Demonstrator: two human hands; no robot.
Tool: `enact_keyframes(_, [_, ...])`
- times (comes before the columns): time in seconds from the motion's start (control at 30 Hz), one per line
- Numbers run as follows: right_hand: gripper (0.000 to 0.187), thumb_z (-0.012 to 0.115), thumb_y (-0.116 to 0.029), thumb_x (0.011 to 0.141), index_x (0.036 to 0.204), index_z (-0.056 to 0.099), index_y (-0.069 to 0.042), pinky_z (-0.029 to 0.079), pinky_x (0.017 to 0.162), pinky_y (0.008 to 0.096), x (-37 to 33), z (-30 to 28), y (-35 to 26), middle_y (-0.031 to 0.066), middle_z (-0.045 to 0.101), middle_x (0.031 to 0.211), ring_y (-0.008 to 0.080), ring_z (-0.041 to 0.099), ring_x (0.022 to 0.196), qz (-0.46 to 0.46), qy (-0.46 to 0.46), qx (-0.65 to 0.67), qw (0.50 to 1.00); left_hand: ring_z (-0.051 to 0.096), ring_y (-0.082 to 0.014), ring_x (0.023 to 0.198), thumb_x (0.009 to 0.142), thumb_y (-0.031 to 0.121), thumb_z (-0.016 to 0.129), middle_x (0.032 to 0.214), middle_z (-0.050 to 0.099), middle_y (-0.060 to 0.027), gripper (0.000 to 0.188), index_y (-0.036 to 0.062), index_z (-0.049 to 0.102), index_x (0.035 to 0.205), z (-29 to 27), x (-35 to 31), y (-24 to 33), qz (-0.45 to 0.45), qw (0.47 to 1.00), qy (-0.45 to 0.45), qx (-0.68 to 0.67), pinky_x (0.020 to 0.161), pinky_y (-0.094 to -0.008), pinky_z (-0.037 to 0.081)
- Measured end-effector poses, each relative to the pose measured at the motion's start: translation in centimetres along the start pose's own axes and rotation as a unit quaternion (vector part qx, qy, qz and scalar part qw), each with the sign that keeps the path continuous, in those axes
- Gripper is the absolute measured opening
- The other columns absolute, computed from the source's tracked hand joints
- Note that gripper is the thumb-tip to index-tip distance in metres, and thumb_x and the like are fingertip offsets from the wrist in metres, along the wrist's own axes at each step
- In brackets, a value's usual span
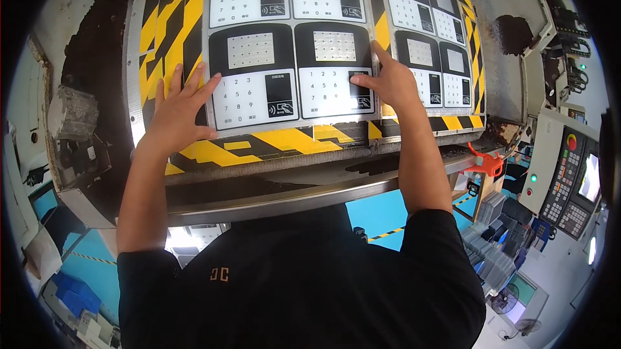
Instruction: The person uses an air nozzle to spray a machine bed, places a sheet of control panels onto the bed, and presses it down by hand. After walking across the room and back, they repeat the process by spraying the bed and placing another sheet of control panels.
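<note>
Sheets of black-and-white keypad panels lie on a flat machine bed edged with yellow-and-black striped tape (284,140). My left hand (178,108) is spread at the left side of the front left keypad panel (259,95), its fingertips and thumb along that edge. Over the right edge of the neighbouring keypad panel (333,104) is my right hand (393,82), thumb stretched left across the panel and index finger pointing away from me. Its other fingers are mostly hidden. Neither hand visibly holds anything.
A metal rail (291,205) runs along the bed's front. An orange-red nozzle-like tool (486,163) hangs at its right end. Farther right are a machine control panel (566,181) with a red knob and stacked grey plates (488,252). More keypad panels (417,16) lie right of the tape strip.
</note>
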State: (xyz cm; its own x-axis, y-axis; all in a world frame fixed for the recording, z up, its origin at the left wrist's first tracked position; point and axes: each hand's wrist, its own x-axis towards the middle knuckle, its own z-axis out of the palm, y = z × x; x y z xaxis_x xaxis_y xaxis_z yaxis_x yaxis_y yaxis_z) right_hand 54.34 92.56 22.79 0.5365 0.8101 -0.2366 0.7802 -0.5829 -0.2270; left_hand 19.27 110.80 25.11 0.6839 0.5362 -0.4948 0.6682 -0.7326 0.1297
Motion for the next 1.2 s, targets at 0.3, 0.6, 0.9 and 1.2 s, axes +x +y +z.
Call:
enact_keyframes(0.3, [0.098, 0.081, -0.052, 0.064, 0.143, 0.04, -0.009, 0.048, 0.063, 0.0387, 0.1, 0.0, 0.1, 0.0165, 0.063, 0.071, 0.0293, 0.065, 0.068, 0.002, -0.014, 0.016, 1.0, 0.007, -0.0305, 0.146, 0.063, 0.034, 0.085, 0.158, 0.018, -0.0023, 0.099, 0.0316, 0.031, 0.147, 0.0, -0.1, -0.2, 0.013, 1.0, 0.01, -0.014, 0.116, -0.0564, 0.005])
enact_keyframes(0.6, [0.095, 0.085, -0.042, 0.062, 0.142, 0.043, -0.009, 0.044, 0.057, 0.0319, 0.1, -0.3, -0.7, 0.0093, 0.057, 0.068, 0.0201, 0.055, 0.06, 0.038, -0.029, 0.042, 0.998, 0.005, -0.0327, 0.146, 0.076, 0.023, 0.075, 0.158, 0.016, -0.005, 0.082, 0.0304, 0.033, 0.146, 0.8, -0.1, -1.4, 0.042, 0.998, 0.035, -0.025, 0.115, -0.0576, 0.002])
enact_keyframes(0.9, [0.093, 0.084, -0.036, 0.065, 0.143, 0.041, -0.01, 0.045, 0.054, 0.0327, 0.2, 0.0, -0.3, 0.0097, 0.059, 0.066, 0.0205, 0.057, 0.057, 0.008, 0.0, 0.016, 1.0, 0.004, -0.0348, 0.146, 0.075, 0.025, 0.075, 0.158, 0.017, -0.0054, 0.085, 0.0302, 0.031, 0.147, 0.9, 0.0, -1.6, 0.047, 0.998, 0.036, -0.03, 0.114, -0.0587, 0.004])
enact_keyframes(1.2, [0.098, 0.087, -0.035, 0.06, 0.142, 0.041, -0.01, 0.047, 0.06, 0.0335, 0.4, -0.2, -0.3, 0.0124, 0.062, 0.073, 0.0237, 0.061, 0.065, 0.022, 0.001, 0.017, 1.0, 0.008, -0.0367, 0.145, 0.071, 0.031, 0.079, 0.156, 0.022, -0.0064, 0.086, 0.0291, 0.036, 0.145, -0.3, 0.0, -1.7, 0.061, 0.997, 0.029, -0.023, 0.115, -0.0582, 0.003])
